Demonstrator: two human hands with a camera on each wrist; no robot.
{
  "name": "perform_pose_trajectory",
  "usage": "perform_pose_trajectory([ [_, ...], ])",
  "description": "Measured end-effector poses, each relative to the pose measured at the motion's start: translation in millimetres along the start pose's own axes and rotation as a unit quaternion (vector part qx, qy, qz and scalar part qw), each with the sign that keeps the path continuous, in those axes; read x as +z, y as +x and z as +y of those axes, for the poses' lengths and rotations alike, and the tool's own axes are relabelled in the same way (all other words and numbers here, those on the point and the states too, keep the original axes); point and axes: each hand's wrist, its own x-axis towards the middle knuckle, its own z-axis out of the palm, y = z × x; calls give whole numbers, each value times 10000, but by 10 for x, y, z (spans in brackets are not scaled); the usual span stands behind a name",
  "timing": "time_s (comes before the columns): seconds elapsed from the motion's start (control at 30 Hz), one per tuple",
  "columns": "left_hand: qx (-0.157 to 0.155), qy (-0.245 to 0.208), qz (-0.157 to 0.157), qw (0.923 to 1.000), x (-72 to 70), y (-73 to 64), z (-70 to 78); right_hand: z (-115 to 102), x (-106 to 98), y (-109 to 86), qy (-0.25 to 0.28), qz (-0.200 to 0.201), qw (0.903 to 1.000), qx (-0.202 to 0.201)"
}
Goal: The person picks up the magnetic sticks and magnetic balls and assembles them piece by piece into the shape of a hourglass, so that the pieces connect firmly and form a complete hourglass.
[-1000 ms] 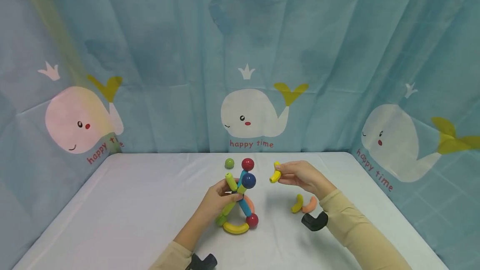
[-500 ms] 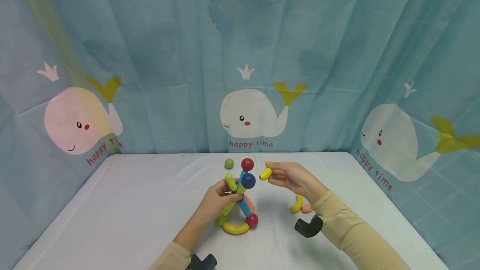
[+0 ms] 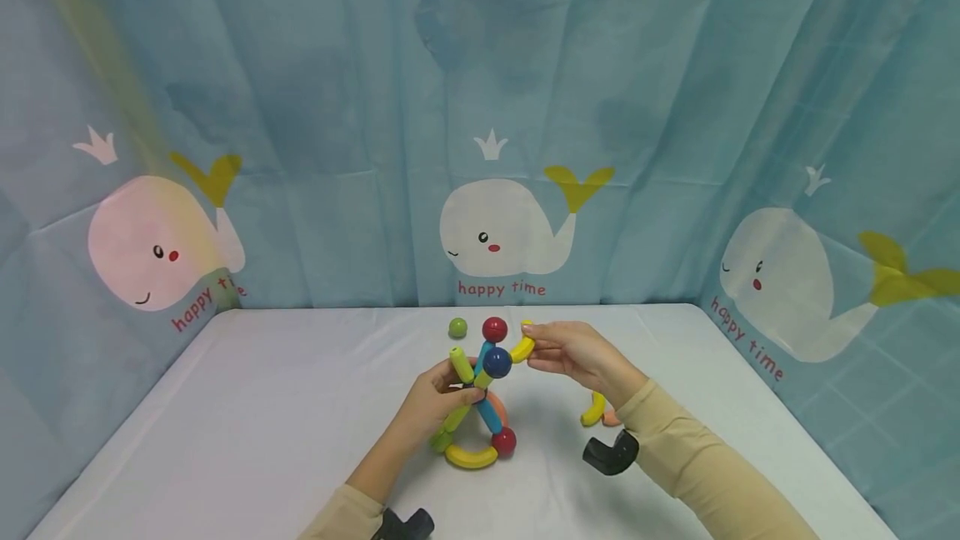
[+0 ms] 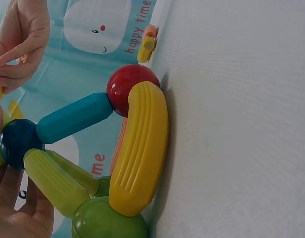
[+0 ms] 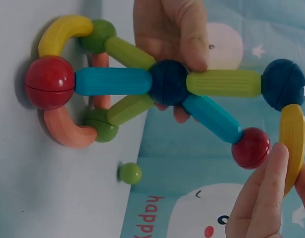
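Moved left, my right hand [image 3: 583,353] pinches one yellow stick [image 3: 522,349].
My left hand [image 3: 437,394] grips one frame [image 5: 114,82]; four prints [image 3: 502,289] read "happy time."

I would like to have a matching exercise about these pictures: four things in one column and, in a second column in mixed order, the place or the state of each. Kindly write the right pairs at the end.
Things:
1. left hand
2. right hand
3. loose green ball
4. upper dark blue ball

Places and states:
A. on the table, apart from the structure
B. at the end of a light green rod
C. pinches a yellow curved piece
D. grips the structure near its middle

Right pairs: 1-D, 2-C, 3-A, 4-B.
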Motion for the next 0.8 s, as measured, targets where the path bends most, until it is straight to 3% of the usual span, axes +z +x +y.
perform_pose_trajectory([
  [0.4,-40,-14,34,10000,1,-2,-3,-16,22,-2,-252,-67,9996,61],
  [0.8,91,5,-150,9998,-25,15,-44,-39,28,8,-314,-192,9993,82],
])
